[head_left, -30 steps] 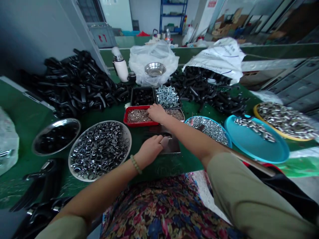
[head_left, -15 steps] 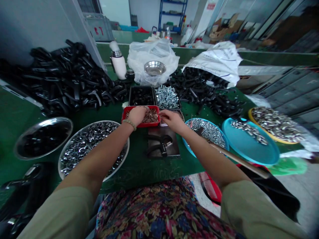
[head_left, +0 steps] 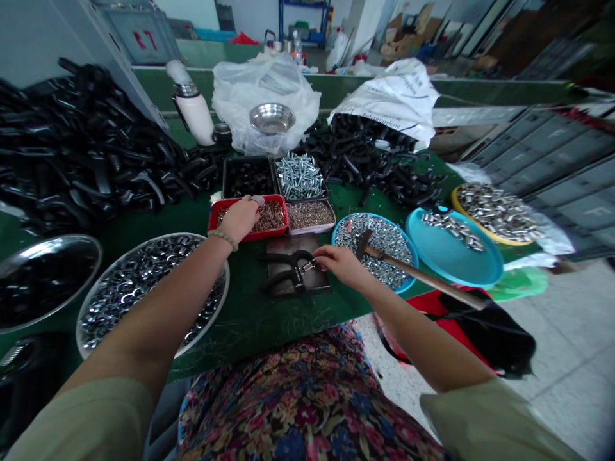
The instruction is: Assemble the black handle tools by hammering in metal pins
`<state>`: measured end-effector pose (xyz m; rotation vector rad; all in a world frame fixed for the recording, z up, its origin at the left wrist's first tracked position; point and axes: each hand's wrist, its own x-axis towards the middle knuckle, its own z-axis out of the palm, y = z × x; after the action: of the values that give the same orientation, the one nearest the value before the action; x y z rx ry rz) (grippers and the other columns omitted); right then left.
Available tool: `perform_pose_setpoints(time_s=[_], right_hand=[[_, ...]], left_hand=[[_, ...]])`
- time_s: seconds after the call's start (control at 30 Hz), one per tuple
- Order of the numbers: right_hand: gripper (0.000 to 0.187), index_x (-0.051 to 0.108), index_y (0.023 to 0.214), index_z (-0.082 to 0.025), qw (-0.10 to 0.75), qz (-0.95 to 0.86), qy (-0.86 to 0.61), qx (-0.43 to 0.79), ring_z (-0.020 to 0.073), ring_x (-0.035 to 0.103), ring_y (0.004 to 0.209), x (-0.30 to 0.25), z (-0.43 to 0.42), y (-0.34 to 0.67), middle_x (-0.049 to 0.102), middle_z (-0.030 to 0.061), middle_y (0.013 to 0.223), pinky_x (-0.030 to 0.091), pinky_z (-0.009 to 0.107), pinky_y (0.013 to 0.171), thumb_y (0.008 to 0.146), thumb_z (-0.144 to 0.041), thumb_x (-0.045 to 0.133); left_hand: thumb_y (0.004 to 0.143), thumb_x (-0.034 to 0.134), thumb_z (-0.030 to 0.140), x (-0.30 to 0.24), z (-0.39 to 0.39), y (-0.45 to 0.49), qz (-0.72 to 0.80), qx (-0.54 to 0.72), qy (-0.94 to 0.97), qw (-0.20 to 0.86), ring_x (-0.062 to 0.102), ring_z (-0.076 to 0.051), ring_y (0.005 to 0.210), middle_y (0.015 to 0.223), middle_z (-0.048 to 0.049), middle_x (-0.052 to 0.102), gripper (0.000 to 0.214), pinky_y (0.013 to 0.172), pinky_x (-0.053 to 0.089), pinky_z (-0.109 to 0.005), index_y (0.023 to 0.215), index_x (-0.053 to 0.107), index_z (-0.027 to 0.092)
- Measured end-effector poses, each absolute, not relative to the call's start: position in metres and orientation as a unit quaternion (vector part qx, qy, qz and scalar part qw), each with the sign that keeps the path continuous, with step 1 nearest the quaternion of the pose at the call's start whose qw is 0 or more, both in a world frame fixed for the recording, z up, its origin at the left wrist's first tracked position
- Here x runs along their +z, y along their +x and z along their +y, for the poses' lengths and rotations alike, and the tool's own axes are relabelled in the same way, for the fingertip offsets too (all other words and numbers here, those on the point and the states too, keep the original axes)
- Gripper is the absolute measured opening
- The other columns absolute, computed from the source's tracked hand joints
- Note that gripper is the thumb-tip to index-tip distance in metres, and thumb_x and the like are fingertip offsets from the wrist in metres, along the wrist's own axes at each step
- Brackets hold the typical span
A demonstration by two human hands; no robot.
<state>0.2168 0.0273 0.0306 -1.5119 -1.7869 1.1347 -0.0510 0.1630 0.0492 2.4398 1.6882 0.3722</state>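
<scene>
My left hand (head_left: pixel 241 216) rests in the red tray (head_left: pixel 215 218) of small brownish metal parts, its fingers curled down among them. My right hand (head_left: pixel 336 261) is pinched at the metal end of a black clamp-like part (head_left: pixel 286 274) that lies on a dark metal plate (head_left: pixel 317 282) at the table's front. What the right fingers pinch is too small to make out. A hammer with a wooden handle (head_left: pixel 423 276) lies across the blue bowl of silver pieces (head_left: pixel 384 240), just right of that hand.
A large steel bowl of metal rings (head_left: pixel 139 288) sits left, beside a bowl of black parts (head_left: pixel 33 282). Trays of black parts (head_left: pixel 247 176), screws (head_left: pixel 300 174) and small pieces (head_left: pixel 310 214) stand behind. Black handle piles (head_left: pixel 81 153), a teal plate (head_left: pixel 454 246), a yellow bowl (head_left: pixel 497 211).
My right hand came back from the trays to the black part on the plate. My left hand left the plate and went to the red tray. The view has shifted right.
</scene>
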Motion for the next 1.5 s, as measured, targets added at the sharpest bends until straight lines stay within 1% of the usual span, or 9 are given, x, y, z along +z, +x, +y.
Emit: perform_pose_setpoints(time_s=[0.13,0.33,0.5,0.63,0.77,0.9,1.07,1.27,1.5], right_hand=[[0.008,0.063,0.084,-0.017,0.24,-0.649,-0.598,0.404,0.0113,0.059,0.054,0.03,0.028,0.213,0.063,-0.0017,0.066,0.047,0.024,0.057,0.086,-0.022,0.057],[0.012,0.062,0.088,-0.016,0.176,-0.729,-0.606,0.266,0.0142,0.061,0.069,0.031,0.025,0.205,0.067,0.0035,0.078,0.046,0.026,0.067,0.092,-0.024,0.055],[0.024,0.063,0.091,-0.013,0.06,-0.825,-0.557,0.075,0.0223,0.061,0.088,0.022,0.016,0.197,0.066,0.0129,0.09,0.044,0.031,0.077,0.097,-0.023,0.042],[0.027,0.062,0.108,-0.016,0.069,-0.846,-0.527,0.046,0.0232,0.06,0.095,0.021,0.012,0.207,0.066,0.013,0.1,0.045,0.032,0.081,0.098,-0.028,0.04],[0.039,0.055,0.127,-0.013,0.133,-0.801,-0.584,-0.004,0.0283,0.056,0.109,0.033,0.008,0.26,0.063,0.0174,0.115,0.043,0.041,0.093,0.096,-0.034,0.045],[0.035,0.06,0.117,-0.012,0.035,-0.725,-0.686,-0.045,0.0312,0.058,0.103,0.038,0.005,0.324,0.066,0.0178,0.106,0.045,0.046,0.085,0.092,-0.033,0.049],[0.029,0.059,0.115,-0.014,-0.053,-0.735,-0.675,-0.024,0.0299,0.06,0.101,0.034,0.003,0.335,0.065,0.0163,0.108,0.046,0.04,0.081,0.09,-0.027,0.051],[0.035,0.049,0.126,-0.017,0.091,-0.725,-0.677,0.09,0.0266,0.067,0.088,0.061,-0.019,0.267,0.066,0.0154,0.11,0.047,0.034,0.069,0.098,-0.03,0.033],[0.03,0.052,0.119,-0.019,0.119,-0.76,-0.624,0.14,0.0244,0.067,0.094,0.078,-0.012,0.219,0.068,0.0126,0.112,0.047,0.031,0.074,0.099,-0.031,0.033]], left_hand=[[0.087,0.043,0.017,0.061,0.156,-0.048,0.575,0.19,0.79,0.095,0.06,-0.019,0.091,0.113,-0.012,0.059,0.033,0.092,0.047,-0.032,0.116,0.058,0.015],[0.086,0.053,0.023,0.069,0.093,-0.028,0.503,0.332,0.73,0.323,0.064,-0.018,0.099,0.107,-0.0074,0.068,0.028,0.098,0.047,-0.035,0.112,0.058,0.014],[0.089,0.047,0.018,0.044,0.039,-0.01,0.481,0.302,0.733,0.374,0.062,-0.018,0.11,0.108,-0.006,0.07,0.031,0.107,0.041,-0.037,0.119,0.057,0.016],[0.085,0.05,0.012,0.026,0.034,-0.002,0.491,0.277,0.732,0.381,0.066,-0.018,0.099,0.11,-0.0059,0.068,0.044,0.098,0.049,-0.034,0.129,0.049,0.019],[0.084,0.051,0.012,0.025,0.039,-0.001,0.478,0.261,0.764,0.347,0.066,-0.016,0.089,0.108,-0.0059,0.065,0.047,0.091,0.052,-0.033,0.129,0.046,0.019],[0.09,0.043,0.014,0.041,0.034,0.003,0.454,0.19,0.835,0.245,0.064,-0.018,0.088,0.117,-0.0096,0.058,0.043,0.087,0.05,-0.033,0.132,0.044,0.021],[0.095,0.033,0.018,0.046,0.031,0.006,0.393,0.067,0.905,0.148,0.063,-0.018,0.079,0.123,-0.0116,0.055,0.031,0.077,0.049,-0.031,0.117,0.056,0.019],[0.095,0.043,0.028,0.021,0.026,-0.011,0.366,0.128,0.917,0.09,0.05,-0.027,0.119,0.128,-0.0116,0.056,0.031,0.103,0.04,-0.041,0.119,0.06,0.018],[0.088,0.055,0.029,0.026,0.013,-0.015,0.388,0.127,0.91,0.072,0.045,-0.028,0.121,0.13,-0.0098,0.055,0.036,0.107,0.034,-0.045,0.123,0.058,0.022]])
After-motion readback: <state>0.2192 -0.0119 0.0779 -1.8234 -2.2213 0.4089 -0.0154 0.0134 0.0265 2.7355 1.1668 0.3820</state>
